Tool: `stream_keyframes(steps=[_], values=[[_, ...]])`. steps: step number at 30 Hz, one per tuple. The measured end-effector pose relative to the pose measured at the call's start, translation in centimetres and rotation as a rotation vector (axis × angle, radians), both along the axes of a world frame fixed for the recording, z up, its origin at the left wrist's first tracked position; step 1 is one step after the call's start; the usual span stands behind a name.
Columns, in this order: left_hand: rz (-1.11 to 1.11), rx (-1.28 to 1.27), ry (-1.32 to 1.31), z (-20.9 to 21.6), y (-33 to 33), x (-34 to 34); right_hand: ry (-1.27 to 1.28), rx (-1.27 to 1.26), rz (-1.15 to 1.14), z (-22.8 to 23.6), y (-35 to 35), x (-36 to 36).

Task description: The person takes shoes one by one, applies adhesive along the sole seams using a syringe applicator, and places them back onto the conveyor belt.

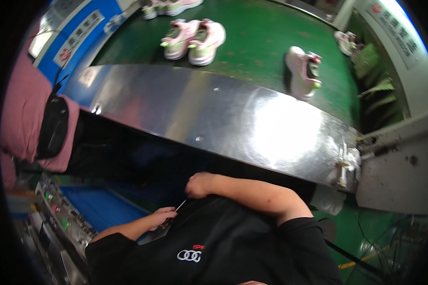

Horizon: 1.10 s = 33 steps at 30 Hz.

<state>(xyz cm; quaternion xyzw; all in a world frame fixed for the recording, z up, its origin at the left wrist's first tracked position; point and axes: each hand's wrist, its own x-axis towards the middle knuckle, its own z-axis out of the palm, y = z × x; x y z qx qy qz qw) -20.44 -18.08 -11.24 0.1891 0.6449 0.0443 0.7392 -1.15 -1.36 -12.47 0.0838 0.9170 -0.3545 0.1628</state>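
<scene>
My left hand (pixel 162 217) is held low in front of my dark shirt, its fingers closed around something small and partly hidden. A thin pale strip (pixel 181 205) slants up from that hand toward my right hand. Curled into a loose fist, my right hand (pixel 199 185) is a little higher and to the right, and whatever it grips is hidden. Beyond a metal ledge, a pair of pink-and-white sneakers, the left sneaker (pixel 178 40) and the right sneaker (pixel 207 43), stands on a green belt. One single sneaker (pixel 303 72) stands farther right.
The shiny metal ledge (pixel 185 102) runs between me and the green belt (pixel 256 42). More sneakers (pixel 171 6) are at the far left, with another (pixel 345 42) by the strip curtain (pixel 373 85). A person in pink (pixel 26 114) stands at left, near a blue surface (pixel 100 204).
</scene>
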Motion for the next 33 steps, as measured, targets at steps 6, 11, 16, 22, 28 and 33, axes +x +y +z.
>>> stream_keyframes(steps=[6, 11, 16, 22, 28, 33], values=[[-0.092, 0.080, -0.035, -2.3, -0.6, -1.4, 0.071, -0.090, -0.096, 0.6, -0.6, 0.4], [-0.024, 0.014, -0.081, -1.1, 0.5, -0.3, 0.111, -0.146, -0.063, 2.0, -0.8, 0.7], [0.129, -0.011, -0.035, -0.6, 2.1, 3.5, 0.108, -0.094, -0.105, 1.7, -0.6, 1.2], [0.165, -0.007, -0.003, -0.6, 2.8, 4.2, 0.128, -0.128, -0.117, 2.1, -1.2, 1.0], [0.197, 0.130, -0.005, -3.7, 2.2, 3.8, 0.129, -0.234, -0.156, 1.6, -1.5, 0.8], [-0.211, 0.325, 0.312, -6.7, 2.6, 3.0, 0.135, -0.272, -0.203, 0.6, -1.4, 0.7]])
